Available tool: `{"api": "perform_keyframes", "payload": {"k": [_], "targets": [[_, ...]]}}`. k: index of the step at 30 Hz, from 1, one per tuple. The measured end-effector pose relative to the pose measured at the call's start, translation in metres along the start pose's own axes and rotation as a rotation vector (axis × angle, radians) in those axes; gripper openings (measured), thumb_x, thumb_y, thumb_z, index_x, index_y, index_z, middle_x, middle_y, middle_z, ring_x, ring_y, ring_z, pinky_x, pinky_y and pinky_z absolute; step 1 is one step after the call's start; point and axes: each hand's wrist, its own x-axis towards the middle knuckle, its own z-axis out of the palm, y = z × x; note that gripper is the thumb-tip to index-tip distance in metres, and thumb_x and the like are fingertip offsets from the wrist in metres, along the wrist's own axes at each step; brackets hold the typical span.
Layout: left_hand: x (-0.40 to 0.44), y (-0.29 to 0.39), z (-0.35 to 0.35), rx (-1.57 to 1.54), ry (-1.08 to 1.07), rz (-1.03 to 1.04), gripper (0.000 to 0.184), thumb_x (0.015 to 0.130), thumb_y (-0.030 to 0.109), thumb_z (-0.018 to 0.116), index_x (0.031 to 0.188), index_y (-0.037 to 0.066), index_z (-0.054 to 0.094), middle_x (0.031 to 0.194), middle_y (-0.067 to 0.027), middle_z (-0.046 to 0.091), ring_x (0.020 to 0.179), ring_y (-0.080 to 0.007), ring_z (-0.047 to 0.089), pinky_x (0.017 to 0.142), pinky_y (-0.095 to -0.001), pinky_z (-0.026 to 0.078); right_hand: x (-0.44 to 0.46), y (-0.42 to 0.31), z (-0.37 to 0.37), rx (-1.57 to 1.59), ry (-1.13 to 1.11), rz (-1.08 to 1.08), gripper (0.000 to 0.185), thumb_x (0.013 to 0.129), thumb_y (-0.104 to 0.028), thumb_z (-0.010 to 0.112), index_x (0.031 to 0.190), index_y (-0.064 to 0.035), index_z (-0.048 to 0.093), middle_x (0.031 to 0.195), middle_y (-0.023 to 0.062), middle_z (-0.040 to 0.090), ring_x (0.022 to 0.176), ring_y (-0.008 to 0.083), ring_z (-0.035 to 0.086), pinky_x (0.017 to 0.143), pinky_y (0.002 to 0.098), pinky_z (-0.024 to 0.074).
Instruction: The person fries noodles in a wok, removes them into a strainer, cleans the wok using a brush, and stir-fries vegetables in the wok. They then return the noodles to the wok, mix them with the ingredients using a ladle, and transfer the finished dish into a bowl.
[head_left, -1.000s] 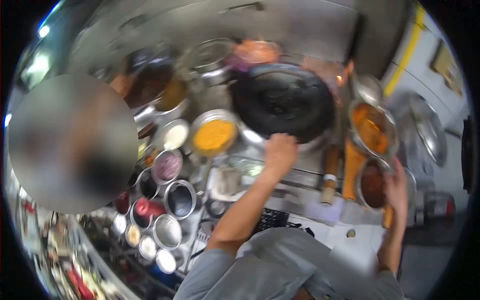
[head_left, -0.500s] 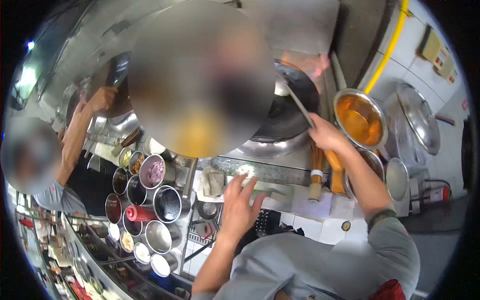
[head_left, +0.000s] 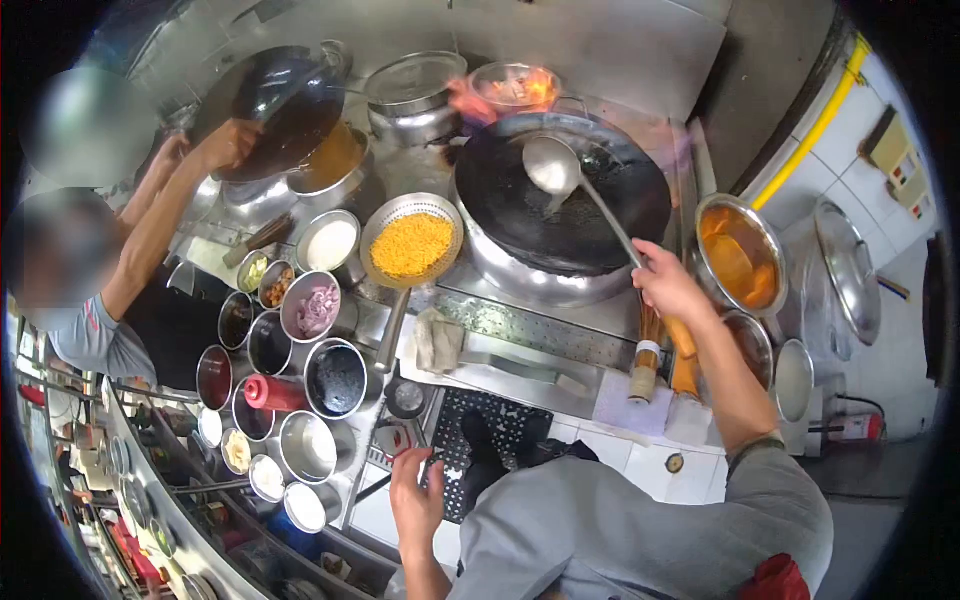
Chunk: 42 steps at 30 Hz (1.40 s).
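Observation:
My right hand (head_left: 665, 285) is wrapped round the handle of a steel ladle (head_left: 552, 166). The ladle's round bowl is over the middle of a large black wok (head_left: 610, 235) on the burner; I cannot tell whether it touches the wok. The wok is dark and shiny inside. My left hand (head_left: 415, 495) hangs low near my body, fingers apart and holding nothing. Left of the wok, a perforated strainer (head_left: 387, 268) holds yellow shredded food (head_left: 412, 244). A folded cloth (head_left: 438, 340) lies on the stove's front edge.
At the left, a co-worker's hand (head_left: 230, 145) is at another wok (head_left: 270, 105). Flames (head_left: 535, 88) rise behind my wok. Several steel pots hold chopped onion (head_left: 318, 308), sauces and a red squeeze bottle (head_left: 272, 393). At the right are an orange-liquid bowl (head_left: 742, 285) and a bamboo brush (head_left: 646, 365).
My left hand has dropped from above the stove's front edge towards my body. My right hand still grips the ladle over the wok. The view has shifted slightly.

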Motion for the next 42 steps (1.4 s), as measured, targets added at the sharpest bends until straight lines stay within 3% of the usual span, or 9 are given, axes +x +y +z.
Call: {"api": "perform_keyframes", "payload": {"k": [2,3,9,18,22,26,30,33,42], "targets": [[0.004,0.001,-0.004,0.018,0.011,0.063,0.021,0.088,0.005,0.071,0.107,-0.003,0.068,0.106,-0.0218,0.068,0.103,-0.0404,0.065,0.093,-0.0447,0.050,-0.008,0.028,-0.021,-0.540,0.345,-0.349,0.061,0.093,-0.007,0.061,0.152,-0.0086,0.044,0.126,0.0197,0.068,0.106,0.0340,0.070,0.089,0.0393,0.0569],[0.004,-0.005,-0.009,-0.002,0.016,0.038,0.021,0.088,0.005,0.070,0.107,-0.003,0.067,0.106,-0.0217,0.068,0.102,-0.0405,0.065,0.093,-0.0446,0.050,-0.012,0.039,-0.047,-0.469,0.377,-0.282,0.063,0.091,-0.005,0.064,0.151,-0.0107,0.047,0.146,0.0195,0.056,0.136,0.0364,0.053,0.111,0.0402,0.0429],[0.005,-0.034,-0.016,0.028,0.022,-0.081,0.021,0.090,0.007,0.068,0.108,-0.002,0.068,0.107,-0.0219,0.068,0.102,-0.0414,0.065,0.094,-0.0453,0.050,-0.084,0.133,-0.168,-0.929,0.684,-0.234,0.066,0.086,-0.001,0.061,0.149,-0.0167,0.052,0.113,0.0248,0.067,0.105,0.0443,0.064,0.093,0.0486,0.0509],[0.031,-0.033,-0.008,-0.040,-0.113,0.074,0.024,0.090,0.012,0.072,0.112,0.001,0.069,0.109,-0.0183,0.069,0.101,-0.0383,0.066,0.089,-0.0428,0.052,-0.067,0.163,-0.186,-1.139,0.791,-0.317,0.060,0.086,-0.012,0.072,0.144,-0.0071,0.057,0.120,0.0223,0.070,0.108,0.0367,0.069,0.094,0.0431,0.0540],[0.022,-0.046,-0.030,-0.072,-0.036,0.038,0.022,0.090,0.011,0.073,0.109,0.001,0.070,0.108,-0.0171,0.070,0.101,-0.0370,0.067,0.089,-0.0412,0.053,-0.059,-0.068,0.034,-0.132,0.206,-0.335,0.043,0.089,-0.014,0.075,0.130,-0.0025,0.067,0.121,0.0134,0.072,0.107,0.0209,0.071,0.092,0.0334,0.0557],[0.005,-0.073,-0.050,-0.120,0.020,0.000,0.021,0.090,0.010,0.073,0.108,0.001,0.070,0.108,-0.0168,0.070,0.100,-0.0359,0.067,0.088,-0.0407,0.053,0.004,-0.189,0.260,-0.152,-0.369,-0.675,0.038,0.091,-0.016,0.075,0.127,-0.0051,0.070,0.114,0.0108,0.076,0.099,0.0162,0.072,0.088,0.0302,0.0564],[-0.026,-0.102,-0.076,-0.160,0.061,-0.170,0.022,0.089,0.010,0.073,0.108,-0.001,0.070,0.105,-0.0189,0.070,0.097,-0.0364,0.069,0.085,-0.0404,0.054,0.123,-0.218,0.459,-0.680,-0.375,-1.239,0.033,0.085,-0.015,0.072,0.117,-0.0063,0.072,0.105,0.0183,0.075,0.096,0.0358,0.072,0.089,0.0446,0.0567],[-0.045,-0.124,-0.091,-0.206,0.089,-0.273,0.020,0.090,0.009,0.072,0.107,0.000,0.070,0.104,-0.0188,0.071,0.095,-0.0364,0.069,0.084,-0.0400,0.054,0.153,-0.204,0.529,-1.259,-0.506,-0.911,0.041,0.082,-0.012,0.071,0.123,-0.0079,0.068,0.110,0.0174,0.073,0.100,0.0369,0.071,0.091,0.0467,0.0557],[-0.054,-0.171,-0.120,-0.284,0.136,-0.339,0.022,0.090,0.010,0.072,0.110,0.000,0.070,0.108,-0.0188,0.070,0.099,-0.0367,0.068,0.087,-0.0409,0.054,0.173,-0.201,0.539,-0.935,-0.519,-0.826,0.060,0.070,-0.029,0.080,0.125,-0.0107,0.067,0.119,0.0239,0.067,0.111,0.0406,0.065,0.099,0.0451,0.0515]]}}
